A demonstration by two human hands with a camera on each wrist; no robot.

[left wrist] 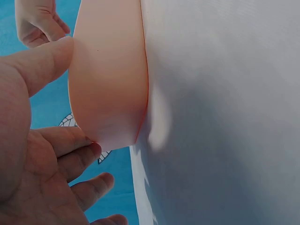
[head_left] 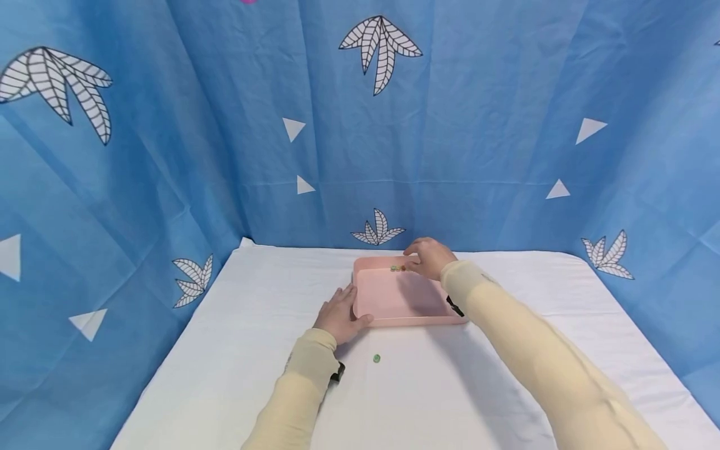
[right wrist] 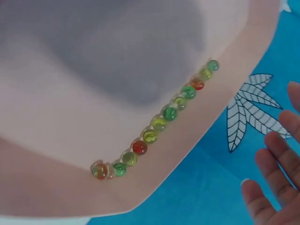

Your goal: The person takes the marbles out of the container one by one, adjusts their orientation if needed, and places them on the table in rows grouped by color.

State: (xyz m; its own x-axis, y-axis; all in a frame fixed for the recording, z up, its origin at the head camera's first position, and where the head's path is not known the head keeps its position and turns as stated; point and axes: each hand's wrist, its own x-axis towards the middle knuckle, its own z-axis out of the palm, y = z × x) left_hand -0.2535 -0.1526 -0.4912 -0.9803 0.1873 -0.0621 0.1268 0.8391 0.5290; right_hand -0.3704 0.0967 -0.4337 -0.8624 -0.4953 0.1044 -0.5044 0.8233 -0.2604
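Note:
A shallow pink tray [head_left: 416, 321] sits toward the far side of the white-covered table. My left hand [head_left: 339, 312] holds its near left corner, thumb on the front rim and fingertips against the side; the left wrist view shows the outer wall [left wrist: 108, 70] between them. Over the far right part of the tray is my right hand [head_left: 432, 257], fingers parted and holding nothing. A row of glass marbles [right wrist: 150, 136], green, yellow and red, lies along one wall inside the tray. Part of that row is hidden by the right hand in the head view.
One green marble [head_left: 377, 358] lies on the white cloth [head_left: 405, 400], in front of the tray and right of the left wrist. A blue curtain [head_left: 478, 187] with leaf and triangle prints hangs right behind the table and along both sides.

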